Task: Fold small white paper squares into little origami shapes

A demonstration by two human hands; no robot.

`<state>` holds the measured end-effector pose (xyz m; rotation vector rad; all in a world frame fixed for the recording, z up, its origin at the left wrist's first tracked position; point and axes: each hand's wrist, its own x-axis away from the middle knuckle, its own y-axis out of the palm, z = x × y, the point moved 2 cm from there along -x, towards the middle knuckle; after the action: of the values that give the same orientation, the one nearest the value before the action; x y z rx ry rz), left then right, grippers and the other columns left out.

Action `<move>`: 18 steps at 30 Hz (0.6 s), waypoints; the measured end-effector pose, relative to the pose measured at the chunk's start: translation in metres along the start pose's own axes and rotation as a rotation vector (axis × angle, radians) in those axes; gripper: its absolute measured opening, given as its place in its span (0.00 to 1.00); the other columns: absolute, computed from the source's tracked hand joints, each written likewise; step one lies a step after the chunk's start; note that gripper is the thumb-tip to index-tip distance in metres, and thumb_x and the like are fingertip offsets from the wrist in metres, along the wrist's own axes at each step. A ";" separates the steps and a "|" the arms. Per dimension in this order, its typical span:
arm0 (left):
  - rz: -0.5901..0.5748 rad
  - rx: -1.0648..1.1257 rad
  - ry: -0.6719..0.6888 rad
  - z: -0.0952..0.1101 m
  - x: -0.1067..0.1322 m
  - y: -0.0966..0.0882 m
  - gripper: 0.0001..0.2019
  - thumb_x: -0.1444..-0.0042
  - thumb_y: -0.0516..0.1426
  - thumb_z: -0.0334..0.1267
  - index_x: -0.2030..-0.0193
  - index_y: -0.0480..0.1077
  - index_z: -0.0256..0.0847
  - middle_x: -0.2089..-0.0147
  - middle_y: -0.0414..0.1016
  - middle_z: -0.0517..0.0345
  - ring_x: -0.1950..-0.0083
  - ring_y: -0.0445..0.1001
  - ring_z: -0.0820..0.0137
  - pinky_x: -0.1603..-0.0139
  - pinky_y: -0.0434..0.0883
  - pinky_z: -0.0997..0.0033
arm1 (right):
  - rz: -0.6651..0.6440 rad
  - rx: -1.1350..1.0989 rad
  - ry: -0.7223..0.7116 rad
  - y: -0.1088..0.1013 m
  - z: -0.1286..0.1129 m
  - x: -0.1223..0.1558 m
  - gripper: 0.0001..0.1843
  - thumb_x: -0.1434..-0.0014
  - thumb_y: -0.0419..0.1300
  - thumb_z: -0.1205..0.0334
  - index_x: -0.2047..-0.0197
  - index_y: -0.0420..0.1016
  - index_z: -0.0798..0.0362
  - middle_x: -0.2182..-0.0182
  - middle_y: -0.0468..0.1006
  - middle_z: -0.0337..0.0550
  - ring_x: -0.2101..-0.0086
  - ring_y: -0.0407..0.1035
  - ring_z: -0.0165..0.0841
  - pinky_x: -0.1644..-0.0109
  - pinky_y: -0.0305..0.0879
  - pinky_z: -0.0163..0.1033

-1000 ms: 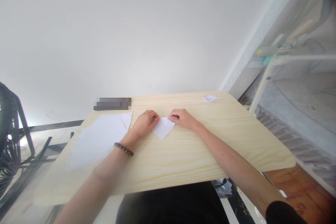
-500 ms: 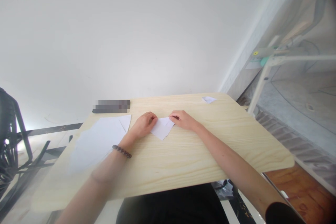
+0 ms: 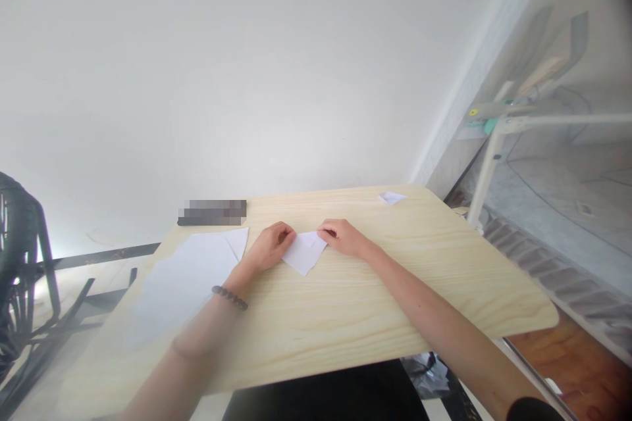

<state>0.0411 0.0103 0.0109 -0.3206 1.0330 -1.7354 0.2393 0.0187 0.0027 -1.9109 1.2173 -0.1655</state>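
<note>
A small folded piece of white paper [image 3: 305, 256] lies on the light wooden table [image 3: 326, 335], its lower corner pointing toward me. My left hand [image 3: 269, 245] pinches its upper left corner between thumb and fingers. At the upper right corner, my right hand [image 3: 343, 237] holds the paper in the same kind of pinch. Both fingertips partly cover the paper's top edge. To the left of my left hand is a spread of white paper sheets [image 3: 190, 279], partly hidden by my forearm. A small folded paper piece [image 3: 392, 198] sits near the far right edge.
A dark, pixelated object [image 3: 212, 213] lies at the table's back left. Behind the table rises a white wall [image 3: 296, 79]. A black chair [image 3: 24, 263] stands at the left, and a white metal frame [image 3: 486, 174] at the right.
The camera has tilted up slightly, so the table appears lower in view. Both hands keep their pinch on the folded paper, with hardly any movement; its top flap looks flatter.
</note>
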 end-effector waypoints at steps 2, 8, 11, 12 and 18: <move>0.004 0.001 0.005 0.000 0.000 0.000 0.12 0.45 0.45 0.41 0.69 0.66 0.38 0.69 0.69 0.56 0.70 0.65 0.71 0.70 0.63 0.72 | 0.011 0.004 0.001 0.000 -0.001 0.000 0.11 0.45 0.49 0.64 0.72 0.69 0.56 0.74 0.69 0.39 0.74 0.60 0.25 0.70 0.54 0.31; -0.001 -0.010 0.036 -0.002 0.000 0.001 0.12 0.45 0.45 0.39 0.68 0.66 0.38 0.69 0.69 0.56 0.70 0.65 0.72 0.70 0.62 0.73 | 0.015 0.011 -0.018 0.001 -0.001 -0.001 0.10 0.45 0.49 0.65 0.74 0.68 0.56 0.74 0.68 0.38 0.74 0.60 0.24 0.70 0.53 0.30; -0.009 -0.012 0.049 -0.003 -0.001 0.002 0.11 0.45 0.45 0.39 0.67 0.67 0.38 0.68 0.69 0.56 0.70 0.65 0.72 0.70 0.62 0.73 | 0.008 0.011 -0.016 0.000 0.000 -0.002 0.11 0.45 0.48 0.66 0.74 0.68 0.56 0.75 0.68 0.38 0.74 0.60 0.24 0.70 0.53 0.30; -0.010 -0.012 0.050 -0.003 -0.001 0.002 0.11 0.45 0.45 0.39 0.67 0.67 0.38 0.68 0.69 0.56 0.70 0.65 0.71 0.70 0.62 0.72 | 0.004 0.009 -0.013 0.000 0.001 -0.002 0.11 0.45 0.48 0.66 0.74 0.69 0.57 0.75 0.69 0.38 0.74 0.60 0.24 0.70 0.53 0.30; -0.001 0.005 0.016 0.000 0.000 0.001 0.12 0.45 0.46 0.42 0.68 0.66 0.38 0.69 0.69 0.56 0.71 0.65 0.72 0.71 0.62 0.72 | 0.025 0.023 0.003 0.001 0.001 -0.001 0.11 0.45 0.49 0.63 0.73 0.70 0.56 0.74 0.70 0.39 0.74 0.60 0.25 0.70 0.53 0.31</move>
<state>0.0420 0.0096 0.0100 -0.3043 1.0398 -1.7435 0.2386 0.0198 0.0023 -1.8757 1.2353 -0.1682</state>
